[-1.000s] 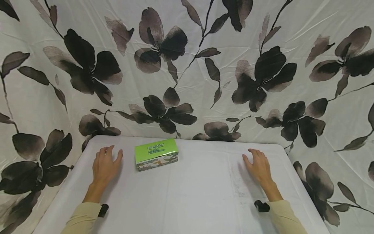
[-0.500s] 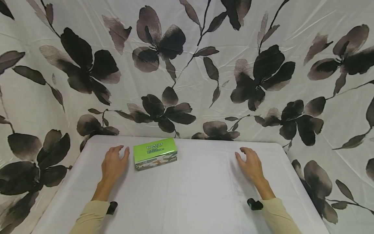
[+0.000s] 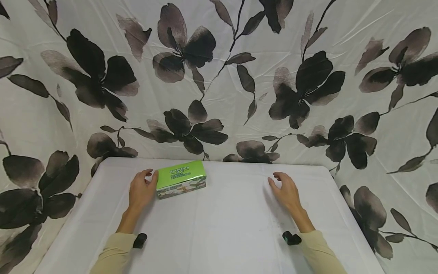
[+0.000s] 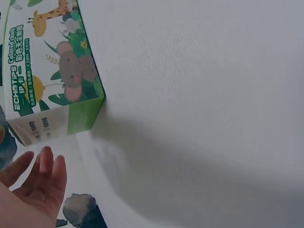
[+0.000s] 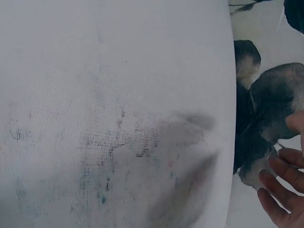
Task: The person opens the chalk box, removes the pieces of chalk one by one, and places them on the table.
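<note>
A small green carton [image 3: 181, 179] with cartoon animals on its side lies toward the back left of the white table. In the left wrist view the same carton [image 4: 57, 61] shows a giraffe, an elephant and the words "ECHO TIPS". My left hand [image 3: 142, 190] is just beside the carton's left end, fingers loosely bent. The left wrist view shows a small gap between its fingertips [image 4: 46, 154] and the carton. Well to the right, my right hand [image 3: 285, 192] hovers over the table with relaxed fingers, holding nothing.
The table [image 3: 219, 228] has a white cover with faint coloured smudges, seen in the right wrist view. Behind it hangs a pale cloth [image 3: 239, 95] with dark flowers. Black wrist devices sit at the left cuff [image 3: 140, 240] and right cuff [image 3: 292, 238].
My left hand has moved right, up to the carton's end. The right hand has drifted left, inward. The carton stays at its place on the table.
</note>
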`<act>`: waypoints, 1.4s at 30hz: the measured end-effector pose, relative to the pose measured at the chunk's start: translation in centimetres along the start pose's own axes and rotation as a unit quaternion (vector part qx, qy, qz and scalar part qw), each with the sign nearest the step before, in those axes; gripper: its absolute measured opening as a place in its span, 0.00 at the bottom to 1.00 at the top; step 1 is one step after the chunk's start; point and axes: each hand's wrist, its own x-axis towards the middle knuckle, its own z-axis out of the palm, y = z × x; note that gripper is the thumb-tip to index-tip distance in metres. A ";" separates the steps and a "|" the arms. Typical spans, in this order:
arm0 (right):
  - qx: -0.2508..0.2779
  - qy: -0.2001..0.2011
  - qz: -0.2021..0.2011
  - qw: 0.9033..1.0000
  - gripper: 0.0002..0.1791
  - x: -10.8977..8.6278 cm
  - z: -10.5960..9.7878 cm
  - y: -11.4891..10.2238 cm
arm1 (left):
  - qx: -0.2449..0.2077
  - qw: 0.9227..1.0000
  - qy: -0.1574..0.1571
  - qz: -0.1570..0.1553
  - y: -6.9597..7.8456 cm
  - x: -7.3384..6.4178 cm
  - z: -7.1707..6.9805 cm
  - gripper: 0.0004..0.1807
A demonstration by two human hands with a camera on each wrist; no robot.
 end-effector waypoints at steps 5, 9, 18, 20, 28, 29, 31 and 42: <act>0.007 -0.005 0.002 1.000 0.19 0.0 0.4 -0.1 | -0.039 0.999 -0.008 -0.007 -0.2 0.1 0.4 0.28; 0.025 -0.006 0.000 1.000 0.20 0.1 0.8 -0.2 | -0.060 0.998 -0.011 -0.020 -0.1 0.1 0.4 0.26; 0.069 -0.022 0.013 0.997 0.21 0.1 1.7 -1.0 | -0.102 0.993 -0.036 -0.044 0.6 -0.1 0.9 0.26; 0.084 -0.031 0.020 0.996 0.22 0.1 2.0 -1.3 | -0.106 0.992 -0.042 -0.047 0.6 -0.1 1.2 0.26; 0.129 -0.045 0.006 0.991 0.22 0.1 3.0 -2.3 | -0.111 0.991 -0.063 -0.048 1.2 -0.3 2.3 0.27; 0.136 -0.048 0.005 0.990 0.23 0.0 3.1 -2.4 | -0.115 0.990 -0.066 -0.048 1.4 -0.3 2.4 0.27; 0.148 -0.053 0.007 0.988 0.23 -0.1 3.2 -2.7 | -0.119 0.989 -0.071 -0.047 1.6 -0.4 2.7 0.27; 0.182 -0.061 0.005 0.981 0.23 -0.4 4.6 -4.2 | -0.133 0.986 -0.097 -0.034 2.9 -1.0 4.6 0.25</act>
